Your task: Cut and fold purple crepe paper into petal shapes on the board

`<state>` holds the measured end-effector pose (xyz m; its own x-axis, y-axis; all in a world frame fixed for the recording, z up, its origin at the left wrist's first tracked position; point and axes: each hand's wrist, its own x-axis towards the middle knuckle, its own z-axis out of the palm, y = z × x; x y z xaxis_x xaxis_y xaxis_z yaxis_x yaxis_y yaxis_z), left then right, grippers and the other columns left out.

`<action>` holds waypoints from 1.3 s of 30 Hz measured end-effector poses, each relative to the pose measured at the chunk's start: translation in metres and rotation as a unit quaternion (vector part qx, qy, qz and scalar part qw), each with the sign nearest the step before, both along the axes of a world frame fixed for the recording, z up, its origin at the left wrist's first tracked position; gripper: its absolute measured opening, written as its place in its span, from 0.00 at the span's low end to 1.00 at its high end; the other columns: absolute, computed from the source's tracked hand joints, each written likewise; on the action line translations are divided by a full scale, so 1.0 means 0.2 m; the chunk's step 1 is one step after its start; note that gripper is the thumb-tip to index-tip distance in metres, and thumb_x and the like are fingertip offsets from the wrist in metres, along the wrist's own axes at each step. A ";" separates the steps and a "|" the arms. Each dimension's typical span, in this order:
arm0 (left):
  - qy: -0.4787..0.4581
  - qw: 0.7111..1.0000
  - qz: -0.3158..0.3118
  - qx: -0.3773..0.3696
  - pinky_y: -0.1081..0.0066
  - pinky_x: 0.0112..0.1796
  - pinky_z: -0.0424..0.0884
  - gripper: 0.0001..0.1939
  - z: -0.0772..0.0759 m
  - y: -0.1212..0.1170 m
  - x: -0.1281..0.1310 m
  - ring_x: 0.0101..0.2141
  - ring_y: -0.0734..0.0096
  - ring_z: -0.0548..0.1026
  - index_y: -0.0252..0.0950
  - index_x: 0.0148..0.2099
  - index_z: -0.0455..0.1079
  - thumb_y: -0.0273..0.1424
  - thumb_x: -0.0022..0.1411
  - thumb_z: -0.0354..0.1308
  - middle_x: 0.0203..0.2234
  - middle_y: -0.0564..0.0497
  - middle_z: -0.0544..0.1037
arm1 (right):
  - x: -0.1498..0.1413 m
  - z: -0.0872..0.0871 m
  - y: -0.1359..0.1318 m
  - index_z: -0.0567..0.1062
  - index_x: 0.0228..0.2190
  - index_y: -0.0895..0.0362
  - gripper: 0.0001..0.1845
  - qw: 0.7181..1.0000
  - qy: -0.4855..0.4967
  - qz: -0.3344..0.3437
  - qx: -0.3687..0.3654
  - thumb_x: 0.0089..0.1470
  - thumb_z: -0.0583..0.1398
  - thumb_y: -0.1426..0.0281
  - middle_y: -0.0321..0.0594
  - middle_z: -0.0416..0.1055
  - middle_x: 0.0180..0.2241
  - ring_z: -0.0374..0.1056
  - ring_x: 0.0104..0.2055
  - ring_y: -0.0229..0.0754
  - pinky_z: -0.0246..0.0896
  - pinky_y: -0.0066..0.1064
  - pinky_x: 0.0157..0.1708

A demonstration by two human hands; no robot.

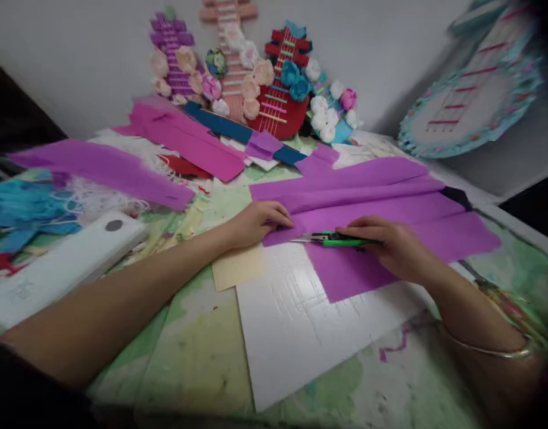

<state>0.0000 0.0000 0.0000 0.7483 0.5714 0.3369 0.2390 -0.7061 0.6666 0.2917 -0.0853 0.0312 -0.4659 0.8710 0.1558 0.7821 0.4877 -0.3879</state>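
My right hand (399,247) is closed around a green utility knife (331,240), its blade pointing left at a purple crepe paper sheet (358,202). The blade tip meets a small flap of purple paper (278,236) near the sheet's left edge. My left hand (255,223) presses that flap down with its fingertips, fingers bent and held together. Beneath the paper lies a white board (296,339) scored with cut lines. A cream-coloured card (238,268) is partly under the board's upper left corner.
Decorated lute-shaped crafts (274,107) with paper flowers lean on the wall. To the left lie a purple strip (108,170), white yarn (99,196) and a long white box (68,268). Folded pink paper (189,140) sits behind. Scissors (475,274) rest at right.
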 end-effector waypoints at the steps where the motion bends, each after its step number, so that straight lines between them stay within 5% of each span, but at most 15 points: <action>1: -0.001 1.000 0.001 0.002 0.70 0.45 0.70 0.16 0.00 0.00 0.00 0.41 0.69 0.75 0.32 0.44 0.77 0.17 0.60 0.51 0.41 0.43 0.77 | 0.01 0.00 0.00 0.75 0.50 0.55 0.29 1.000 0.000 -0.001 0.007 0.49 0.50 0.82 0.45 0.72 0.45 0.70 0.44 0.48 0.65 0.40 0.44; 39: -0.007 1.000 0.012 -0.004 0.67 0.45 0.70 0.15 -0.01 0.00 0.02 0.41 0.70 0.74 0.37 0.43 0.78 0.18 0.60 0.54 0.41 0.46 0.77 | -0.04 0.00 -0.01 0.74 0.51 0.52 0.30 1.000 -0.011 0.018 0.001 0.50 0.50 0.83 0.44 0.72 0.45 0.70 0.43 0.45 0.66 0.36 0.41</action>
<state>0.0036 0.0004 -0.0010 0.7291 0.5925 0.3426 0.2470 -0.6946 0.6756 0.2845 -0.0865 0.0317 -0.5001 0.8535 0.1463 0.7724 0.5160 -0.3703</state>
